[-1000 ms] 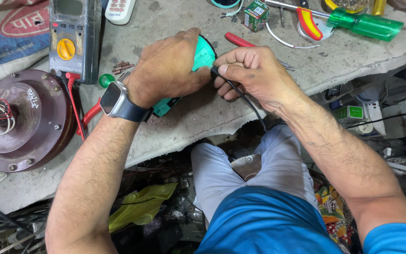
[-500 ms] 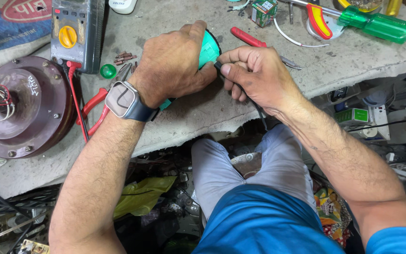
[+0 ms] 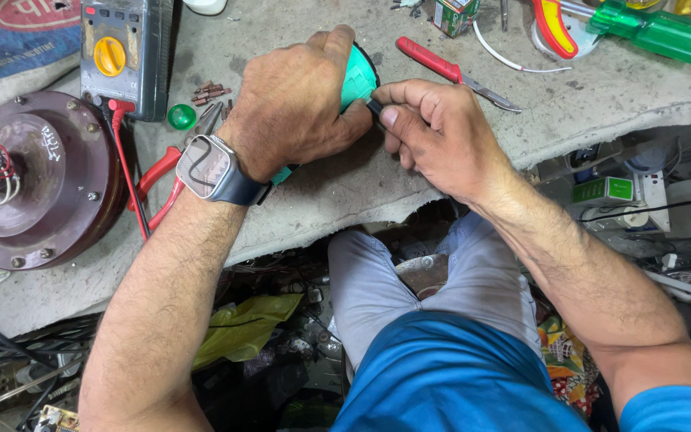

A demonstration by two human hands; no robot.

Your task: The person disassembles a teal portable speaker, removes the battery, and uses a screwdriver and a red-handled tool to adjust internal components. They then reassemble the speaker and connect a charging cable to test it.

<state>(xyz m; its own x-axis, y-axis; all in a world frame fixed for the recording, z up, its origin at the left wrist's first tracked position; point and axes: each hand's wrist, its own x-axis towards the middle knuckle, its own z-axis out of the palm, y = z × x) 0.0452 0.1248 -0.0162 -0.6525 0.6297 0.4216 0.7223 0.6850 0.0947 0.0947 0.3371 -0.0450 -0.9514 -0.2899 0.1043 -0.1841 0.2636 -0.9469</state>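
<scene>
Grey bench [image 3: 601, 88] near front edge: left hand [image 3: 301, 100] clasps teal housing [image 3: 358, 78]; right hand [image 3: 433, 132] pinches black tool [image 3: 375, 106].

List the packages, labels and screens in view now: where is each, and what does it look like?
Multimeter: top left on the bench, grey-green box, yellow dial.
Small carton: top centre, green and white.
Sack: top-left corner, blue and white with a red emblem.
Green label: below the bench edge, right, rectangular.
Smartwatch: left wrist, dark screen.
</scene>
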